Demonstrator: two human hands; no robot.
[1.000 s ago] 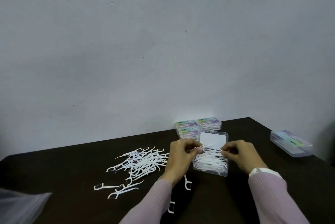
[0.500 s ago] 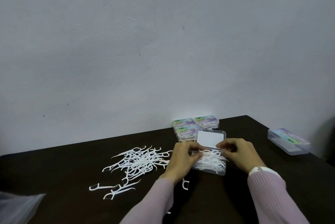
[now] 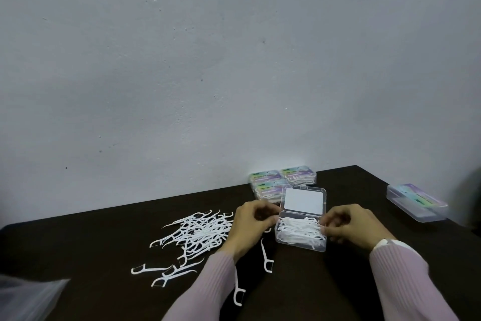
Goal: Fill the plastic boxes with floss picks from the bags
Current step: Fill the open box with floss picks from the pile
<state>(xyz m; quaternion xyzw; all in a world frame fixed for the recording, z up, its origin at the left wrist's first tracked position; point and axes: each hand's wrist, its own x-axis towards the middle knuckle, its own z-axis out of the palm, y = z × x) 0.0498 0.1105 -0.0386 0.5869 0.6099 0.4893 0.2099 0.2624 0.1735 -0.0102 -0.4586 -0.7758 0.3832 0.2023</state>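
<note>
An open clear plastic box stands on the dark table, its lid tipped back. A bundle of white floss picks lies inside it. My left hand is at the box's left rim and my right hand at its right rim. Both have curled fingers pinching the ends of the bundle. A loose pile of floss picks is spread on the table left of my left hand. A clear plastic bag shows at the bottom left corner.
Three closed, filled boxes sit against the wall behind the open box. Another closed box lies at the table's right edge. Single picks lie near my left wrist. The grey wall rises just behind the table.
The bundle held between both hands has come down from above the box into it. Both hands have dropped to the box's sides.
</note>
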